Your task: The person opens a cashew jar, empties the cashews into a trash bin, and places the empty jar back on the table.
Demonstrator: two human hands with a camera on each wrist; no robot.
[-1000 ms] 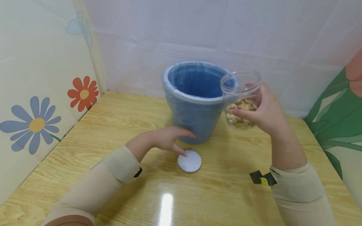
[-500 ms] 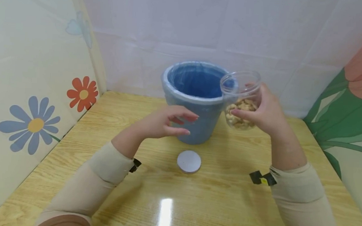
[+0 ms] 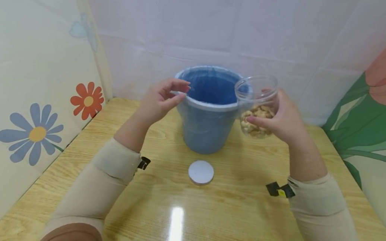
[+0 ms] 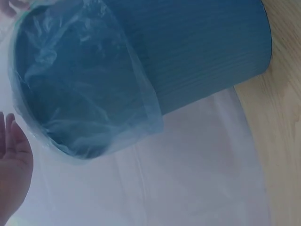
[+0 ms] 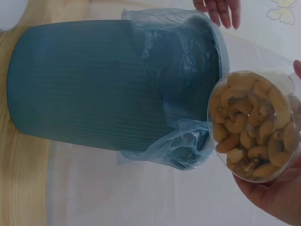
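My right hand (image 3: 284, 117) grips a clear plastic jar (image 3: 256, 93) with no lid on it, held off the table beside the bin's right rim. Cashew nuts (image 5: 256, 127) fill its lower part. A blue ribbed trash bin (image 3: 207, 127) stands upright, lined with a thin translucent bag (image 4: 101, 89) folded over its rim. At the bin's left rim hovers my left hand (image 3: 162, 98), its fingers loosely bent and nothing between them. The round white lid (image 3: 201, 172) lies flat on the table in front of the bin.
The wood-grain table (image 3: 233, 216) has a white cloth (image 3: 172, 29) behind it. Flower-printed panels (image 3: 42, 69) rise along the left and right sides.
My left hand has left the white lid and risen up and leftward to the bin's left rim. The right hand and jar have stayed in place.
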